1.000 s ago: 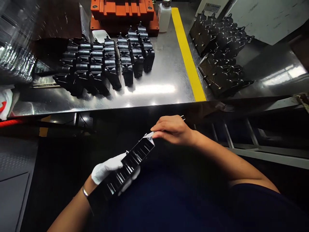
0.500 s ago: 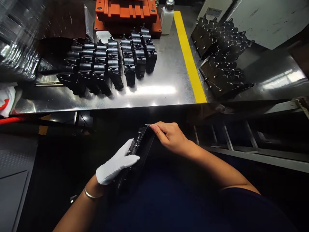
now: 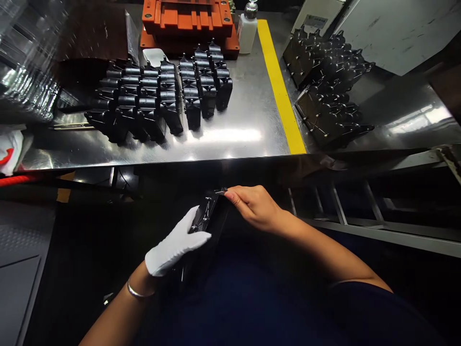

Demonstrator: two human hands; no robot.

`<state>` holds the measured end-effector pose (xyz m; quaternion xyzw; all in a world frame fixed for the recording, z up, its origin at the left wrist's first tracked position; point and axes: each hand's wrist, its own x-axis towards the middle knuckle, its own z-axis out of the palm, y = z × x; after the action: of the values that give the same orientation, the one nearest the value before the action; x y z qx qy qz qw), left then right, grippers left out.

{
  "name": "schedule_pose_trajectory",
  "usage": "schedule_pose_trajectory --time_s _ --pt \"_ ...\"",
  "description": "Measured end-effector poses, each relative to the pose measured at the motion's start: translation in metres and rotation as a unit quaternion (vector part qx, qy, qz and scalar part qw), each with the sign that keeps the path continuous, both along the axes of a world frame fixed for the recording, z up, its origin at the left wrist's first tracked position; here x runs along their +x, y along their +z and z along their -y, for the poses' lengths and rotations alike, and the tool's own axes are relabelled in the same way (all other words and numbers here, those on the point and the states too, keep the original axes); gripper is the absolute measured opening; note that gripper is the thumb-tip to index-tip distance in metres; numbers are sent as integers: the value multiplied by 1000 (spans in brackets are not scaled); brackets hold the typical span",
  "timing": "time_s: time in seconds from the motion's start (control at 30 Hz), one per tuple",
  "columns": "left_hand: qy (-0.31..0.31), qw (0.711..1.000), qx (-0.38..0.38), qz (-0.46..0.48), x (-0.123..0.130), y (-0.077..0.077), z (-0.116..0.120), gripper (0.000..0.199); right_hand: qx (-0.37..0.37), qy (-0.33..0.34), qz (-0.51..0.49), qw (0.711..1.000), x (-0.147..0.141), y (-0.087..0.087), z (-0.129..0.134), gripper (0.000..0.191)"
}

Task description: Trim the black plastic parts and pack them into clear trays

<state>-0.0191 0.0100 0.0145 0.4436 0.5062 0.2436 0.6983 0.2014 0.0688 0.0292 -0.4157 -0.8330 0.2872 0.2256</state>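
Held part: a long, dark black part (image 3: 218, 214) is off the bench, in front of the person's body, slanting with its far end up toward the right hand; its near end is lost in shadow.
Gloved left hand: the left hand (image 3: 173, 247), in a white glove, is closed around the black part, thumb and fingers spread over its pin-studded side.
Bare right hand: the right hand (image 3: 257, 206) pinches a thin pale piece (image 3: 221, 192) between thumb and fingers, right at the far end of the black part; whether this is a tool or belongs to the part, I cannot tell.
Work at the end: it looks to be under way, with both hands engaged there; how much of it is done is hidden by fingers and darkness.
Left of stripe: a cluster of black parts (image 3: 167, 96) stands in close rows on the bench (image 3: 245, 115), near an orange block (image 3: 190, 33) and a white bottle (image 3: 248, 36).
Right of stripe: another cluster of black parts (image 3: 319, 117) sits beyond the yellow stripe (image 3: 279, 81).
Done and left: both groups hold several pieces, but which are finished and which await handling cannot be told.
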Motion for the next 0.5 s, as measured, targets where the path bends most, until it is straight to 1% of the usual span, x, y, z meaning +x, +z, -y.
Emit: schedule_pose_trajectory --time_s 0.07,0.1,0.13,0.2,0.27,0.33,0.4,0.5 --pt "58 995 32 -81 3 -2 0 65 13 -15 -44 999 4 4 -2 42" --pt "88 986 59 -130 4 -4 0 69 27 -21 -48 998 6 6 -3 42" --pt "111 974 91 -174 5 -6 1 72 45 -22 -38 998 7 8 -3 41" --pt "127 953 160 -223 5 -11 4 75 75 -5 10 997 8 10 -3 44" --pt "128 938 220 -236 4 -17 9 73 95 16 60 993 9 11 -2 50" --pt "127 924 263 -247 3 -23 13 74 108 42 82 990 10 12 -2 54" --pt "123 915 286 -255 2 -27 15 75 120 71 76 987 12 12 -2 55" --pt "121 919 292 -234 3 -27 16 74 142 85 49 985 12 12 -2 54"
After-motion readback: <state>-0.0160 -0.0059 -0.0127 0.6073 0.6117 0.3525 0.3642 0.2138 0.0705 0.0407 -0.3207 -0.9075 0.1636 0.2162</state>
